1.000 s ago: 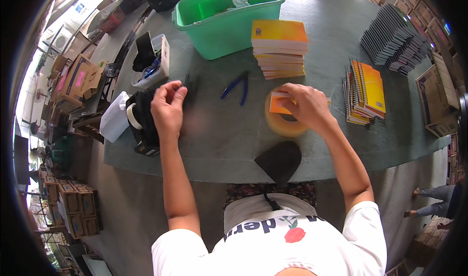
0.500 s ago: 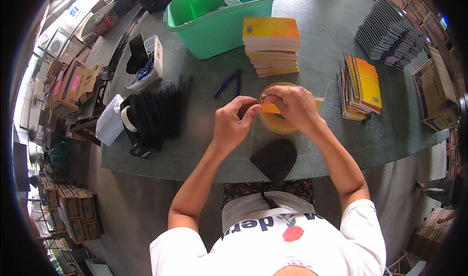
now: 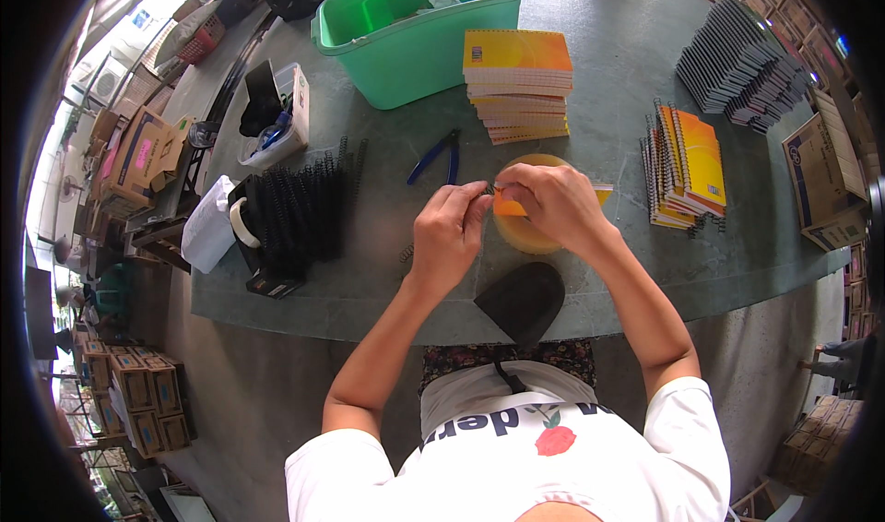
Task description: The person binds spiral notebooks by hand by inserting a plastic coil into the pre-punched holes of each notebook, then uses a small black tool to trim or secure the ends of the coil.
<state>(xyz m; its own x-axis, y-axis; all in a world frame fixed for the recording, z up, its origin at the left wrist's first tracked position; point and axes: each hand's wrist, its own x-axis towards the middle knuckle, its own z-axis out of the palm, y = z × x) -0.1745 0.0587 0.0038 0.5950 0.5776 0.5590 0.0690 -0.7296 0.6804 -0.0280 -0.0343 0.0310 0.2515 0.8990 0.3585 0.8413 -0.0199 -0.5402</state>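
Note:
My left hand point(image 3: 450, 229) pinches a dark spiral binding coil point(image 3: 489, 190) at the left edge of an orange notebook. The coil's other end shows at the left, beside my wrist. My right hand point(image 3: 560, 205) is closed on the orange notebook point(image 3: 509, 207), its fingertips close to the coil; the hand covers most of the notebook. Beneath it lies a round yellowish thing point(image 3: 532, 240), partly covered. Blue-handled pliers point(image 3: 453, 164) lie just beyond my left hand. Nearer me, a black piece with a rounded end point(image 3: 522, 301) sits by the table edge.
A stack of yellow notebooks point(image 3: 516, 52) stands beyond my hands, beside a green tub point(image 3: 406, 65). Bound notebooks point(image 3: 696, 158) and a dark stack point(image 3: 733, 61) are at right, near a cardboard box point(image 3: 825, 185). Black coils point(image 3: 300, 208) and a white bin point(image 3: 295, 121) are at left.
My left hand has turned slightly and moved a little to the right, its fingers closer together. The coil's end now shows beside my left wrist. My right hand stays almost in place.

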